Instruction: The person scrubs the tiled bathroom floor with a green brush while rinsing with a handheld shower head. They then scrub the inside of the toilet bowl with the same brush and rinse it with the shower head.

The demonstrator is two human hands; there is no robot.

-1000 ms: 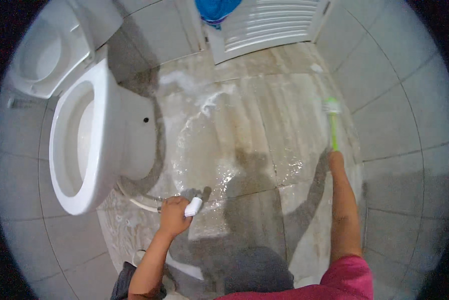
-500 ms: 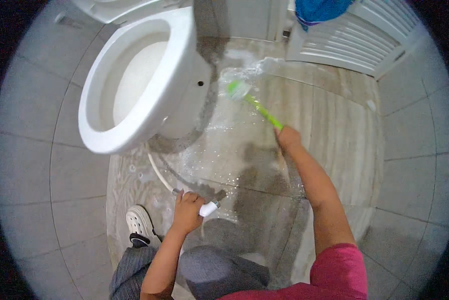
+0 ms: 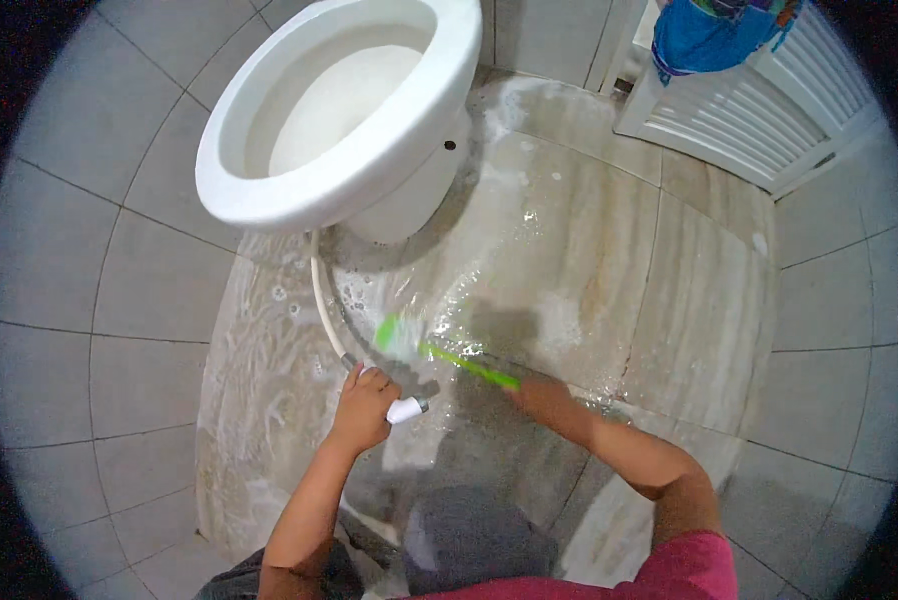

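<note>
My left hand point(image 3: 364, 408) is wrapped round the handle of a white hand sprayer point(image 3: 406, 409), whose pale hose point(image 3: 325, 298) runs back beneath the toilet. In my right hand point(image 3: 547, 402) is the bright green handle of a scrub brush point(image 3: 469, 367). The brush head, green with whitish bristles and blurred, is down at the wet floor point(image 3: 569, 240), just beyond the sprayer. Suds and water cover the tiles around it. Whether water leaves the sprayer I cannot tell.
A white toilet point(image 3: 304, 205) with its bowl uncovered stands at the far left. Grey tiled walls point(image 3: 149, 290) rise on both sides. At the far right are a white louvred door point(image 3: 734, 130) and a blue cloth point(image 3: 714, 40) hanging over it.
My right hand has pulled the brush from the far floor beside the toilet back toward me and leftward, close to the sprayer. My left hand keeps its hold. The view has shifted.
</note>
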